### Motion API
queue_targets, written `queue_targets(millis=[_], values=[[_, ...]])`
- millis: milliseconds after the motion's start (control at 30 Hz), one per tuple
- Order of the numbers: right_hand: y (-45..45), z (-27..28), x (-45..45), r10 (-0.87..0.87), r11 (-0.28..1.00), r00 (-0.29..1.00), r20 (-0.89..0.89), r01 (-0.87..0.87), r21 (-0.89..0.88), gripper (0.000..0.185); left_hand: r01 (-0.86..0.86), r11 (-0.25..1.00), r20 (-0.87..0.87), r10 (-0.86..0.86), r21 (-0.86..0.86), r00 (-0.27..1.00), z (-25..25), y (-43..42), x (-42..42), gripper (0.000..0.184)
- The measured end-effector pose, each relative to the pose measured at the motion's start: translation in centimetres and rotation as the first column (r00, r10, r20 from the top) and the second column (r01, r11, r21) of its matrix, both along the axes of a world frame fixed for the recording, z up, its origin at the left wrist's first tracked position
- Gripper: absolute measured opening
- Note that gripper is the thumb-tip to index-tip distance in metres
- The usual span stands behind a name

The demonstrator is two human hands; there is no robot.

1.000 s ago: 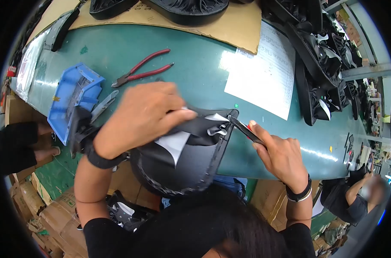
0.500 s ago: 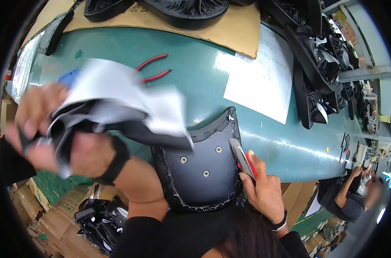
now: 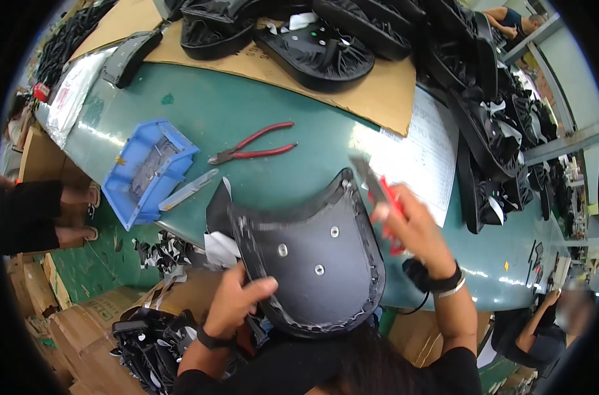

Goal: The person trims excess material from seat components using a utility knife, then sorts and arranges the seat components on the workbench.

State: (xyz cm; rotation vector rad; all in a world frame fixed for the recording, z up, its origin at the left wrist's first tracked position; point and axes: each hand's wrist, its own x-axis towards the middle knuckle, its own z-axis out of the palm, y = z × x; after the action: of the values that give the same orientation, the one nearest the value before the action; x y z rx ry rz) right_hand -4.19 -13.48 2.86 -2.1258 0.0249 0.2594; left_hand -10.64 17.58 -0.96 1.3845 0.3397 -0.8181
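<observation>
Table (image 3: 210, 99): green, glossy surface, with bright reflections towards its right side.

Black panel (image 3: 306, 263): located at the near edge of the table, in front of the person's torso, its upper end over the tabletop. Outline is concave along the top, drawn up to a corner on each side, and rounded at the bottom. Face is smooth, dark and slightly sheened. A raised black border runs around it; the inner edge of this border is crinkled and uneven, most plainly along the bottom curve. A small pale mark shows at the upper right corner.

Blue bin (image 3: 117, 201): stands on the table, left of the panel, the two well apart.

Left hand (image 3: 233, 301): grasping the panel at its lower left edge, thumb laid over the face; the other fingers are partly hidden.

Right hand (image 3: 416, 227): motion-blurred, fingers closed around a red-handled cutter (image 3: 393, 205), raised just beside the panel's upper right side. Blade points up and to the left.

White flap (image 3: 221, 249): protrudes at the panel's left edge.

Eyelets (image 3: 334, 232): three, metal-ringed, set in a triangle on the panel face.
</observation>
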Motion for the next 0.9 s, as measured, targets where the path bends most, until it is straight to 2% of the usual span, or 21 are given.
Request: queue_targets(millis=[33,67,133,200,267,300,333,367,400,433,467,500,533,600,667,700,733,767,800,833,900], values=[[0.0,0.4,2.1,-0.106,0.994,0.994,0.012,0.105,0.023,0.028,-0.235,0.972,0.119,0.235,-0.015,0.965,0.0,0.1,1.2,0.056],[-0.2,0.5,4.6,-0.135,0.991,0.974,0.184,0.136,0.005,0.031,-0.452,0.890,0.227,0.453,-0.057,0.862,0.1,0.1,2.5,0.050],[-1.2,-0.3,9.7,-0.119,0.990,0.937,0.328,0.135,-0.026,0.038,-0.674,0.717,0.259,0.695,-0.180,0.671,3.7,0.1,6.2,0.042],[-1.1,-1.3,14.5,0.025,0.996,0.853,0.521,0.025,-0.089,0.046,-0.368,0.548,0.167,0.697,-0.751,0.697,4.4,1.9,9.7,0.038],[0.5,-2.9,19.8,0.062,0.994,0.767,0.639,0.010,-0.109,0.049,-0.415,0.678,0.269,0.666,-0.607,0.696,8.7,-1.9,9.3,0.042],[1.3,-4.3,22.3,0.048,0.995,0.704,0.708,0.030,-0.097,0.051,-0.217,0.874,0.400,0.403,-0.434,0.823,7.9,-1.7,8.0,0.032],[2.7,-3.9,23.6,0.045,0.996,0.703,0.709,0.027,-0.090,0.051,0.248,0.900,0.423,-0.080,-0.359,0.903,7.6,-0.2,8.0,0.025],[4.0,-3.1,24.4,0.103,0.970,0.811,0.575,0.046,-0.239,0.050,0.520,0.794,0.469,-0.346,-0.315,0.813,6.5,-0.7,7.0,0.027],[4.5,-2.7,24.7,0.134,0.923,0.899,0.418,0.040,-0.384,0.050,0.732,0.666,0.476,-0.602,-0.143,0.640,6.6,-0.8,6.7,0.030],[4.4,-2.7,24.5,0.128,0.925,0.900,0.416,0.042,-0.377,0.050,0.813,0.578,0.462,-0.704,-0.069,0.540,5.1,-0.5,5.5,0.031],[4.3,-2.7,24.2,0.101,0.935,0.916,0.389,0.046,-0.352,0.047,0.818,0.574,0.406,-0.738,-0.043,0.539,2.8,0.3,3.6,0.032],[4.2,-2.6,23.9,0.079,0.943,0.928,0.364,0.049,-0.329,0.045,0.804,0.594,0.225,-0.787,0.024,0.575,0.7,1.6,1.7,0.032],[3.4,-2.5,22.6,0.094,0.966,0.920,0.380,0.008,-0.259,0.042,0.784,0.580,0.105,-0.813,0.220,0.572,-1.7,3.0,-0.7,0.034],[2.2,-1.7,16.9,0.109,0.989,0.903,0.416,-0.057,-0.134,0.037,0.567,0.365,0.042,-0.864,0.738,0.502,-7.5,6.0,-7.2,0.045],[1.6,-0.8,10.1,0.122,0.989,0.953,0.277,-0.092,-0.118,0.040,0.637,-0.174,-0.311,-0.944,0.751,0.108,-6.9,5.9,-8.7,0.043],[1.2,-1.2,6.6,0.141,0.975,0.960,0.241,-0.093,-0.201,0.041,0.643,-0.180,-0.307,-0.947,0.744,0.090,-6.5,5.4,-8.6,0.043],[1.0,-1.5,3.1,0.173,0.975,0.960,0.220,-0.136,-0.174,0.040,0.687,0.270,0.005,-0.932,0.675,0.361,-6.2,4.3,-7.9,0.039],[1.1,-0.9,-0.1,0.217,0.962,0.936,0.279,-0.157,-0.225,0.037,0.592,0.663,0.252,-0.736,0.458,0.629,-5.5,2.9,-6.8,0.036],[1.3,-0.8,-2.9,0.217,0.961,0.946,0.240,-0.164,-0.224,0.027,0.496,0.800,0.383,-0.598,0.337,0.704,-3.0,1.2,-4.8,0.023],[1.2,-1.4,-5.4,0.242,0.955,0.937,0.250,-0.185,-0.230,0.028,0.341,0.891,0.589,-0.455,0.301,0.668,-1.1,-0.1,-3.2,0.017],[1.1,-0.3,-8.7,0.319,0.947,0.929,0.186,-0.303,-0.109,0.023,0.113,0.965,0.863,-0.262,0.237,0.432,1.8,-2.4,0.1,0.006]])
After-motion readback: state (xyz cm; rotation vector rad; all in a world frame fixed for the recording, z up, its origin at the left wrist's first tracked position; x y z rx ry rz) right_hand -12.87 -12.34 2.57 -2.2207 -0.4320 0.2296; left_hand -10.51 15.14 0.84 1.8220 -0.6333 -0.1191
